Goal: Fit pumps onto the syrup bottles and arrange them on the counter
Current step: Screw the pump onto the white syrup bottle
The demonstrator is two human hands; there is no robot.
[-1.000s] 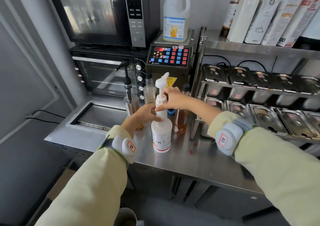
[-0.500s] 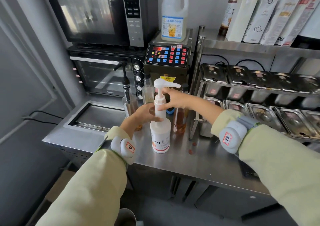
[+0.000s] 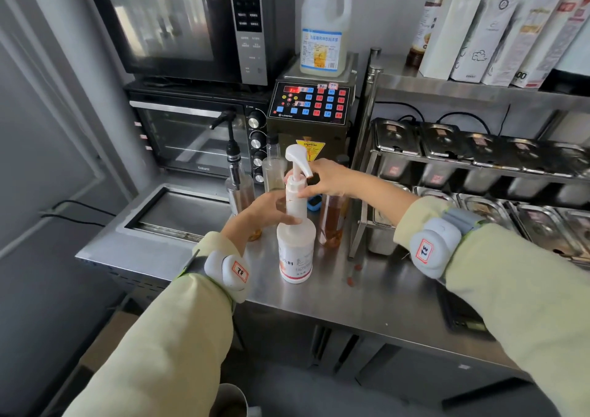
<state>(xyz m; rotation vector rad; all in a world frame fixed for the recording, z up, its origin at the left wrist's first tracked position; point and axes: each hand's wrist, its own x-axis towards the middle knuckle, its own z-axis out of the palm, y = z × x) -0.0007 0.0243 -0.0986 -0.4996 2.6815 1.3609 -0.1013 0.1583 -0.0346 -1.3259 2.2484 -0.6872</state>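
Note:
A white syrup bottle (image 3: 295,253) with a red-banded label stands upright on the steel counter (image 3: 367,301). A white pump (image 3: 297,164) sits in its neck, spout pointing toward me and right. My left hand (image 3: 265,212) wraps the bottle's shoulder and neck. My right hand (image 3: 325,180) pinches the pump collar at the neck from the right. Behind stand a glass bottle with a black pump (image 3: 238,186), a clear capless bottle (image 3: 274,170) and an amber syrup bottle (image 3: 332,222) partly hidden by my right hand.
Two stacked ovens (image 3: 191,97) and a keypad dispenser machine (image 3: 311,107) with a jug (image 3: 325,24) line the back. A steel rack of lidded tins (image 3: 479,148) fills the right side. A recessed well (image 3: 178,212) lies left. Cartons (image 3: 495,33) stand on the top shelf.
The pump head has turned: its spout swung to the right, then round toward me, as my right hand twists the collar. My left hand has kept hold of the bottle.

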